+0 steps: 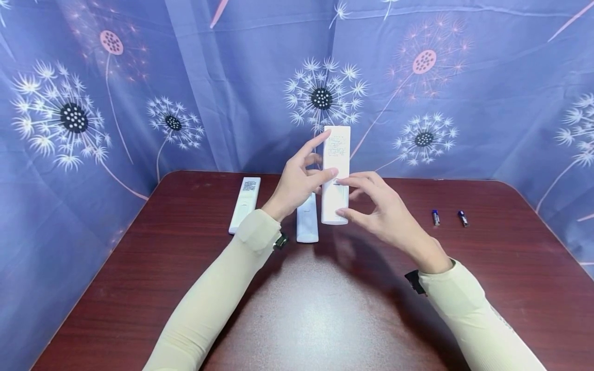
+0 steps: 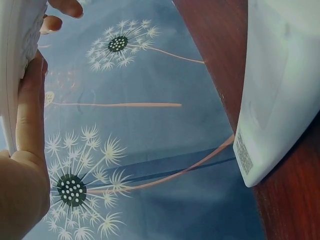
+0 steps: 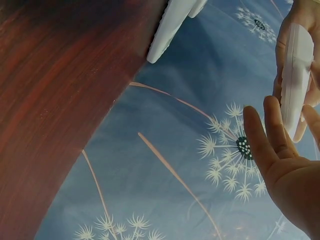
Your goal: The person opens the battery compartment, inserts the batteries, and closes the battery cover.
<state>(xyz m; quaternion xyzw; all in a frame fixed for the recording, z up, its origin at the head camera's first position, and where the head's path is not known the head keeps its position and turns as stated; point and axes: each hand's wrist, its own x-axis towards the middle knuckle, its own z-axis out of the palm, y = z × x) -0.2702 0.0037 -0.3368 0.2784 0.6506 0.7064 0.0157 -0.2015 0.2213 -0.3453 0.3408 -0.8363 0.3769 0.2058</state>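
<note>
Raised above the table, a white remote control stands upright, its back with printed text and a battery cover facing the head camera. My left hand grips it from the left, thumb across the back and index finger along the upper edge. At its lower right edge, my right hand has the index fingertip by the cover's latch and the thumb lower down on the cover. The right wrist view catches the same remote control edge-on, between the right fingers and thumb. Its button side is mostly hidden from the head view.
A second white remote control lies face down behind the raised one, partly covered by it and the left hand. Another remote control lies further left. Two small batteries, one battery beside another battery, lie at the right. A patterned curtain hangs behind the table.
</note>
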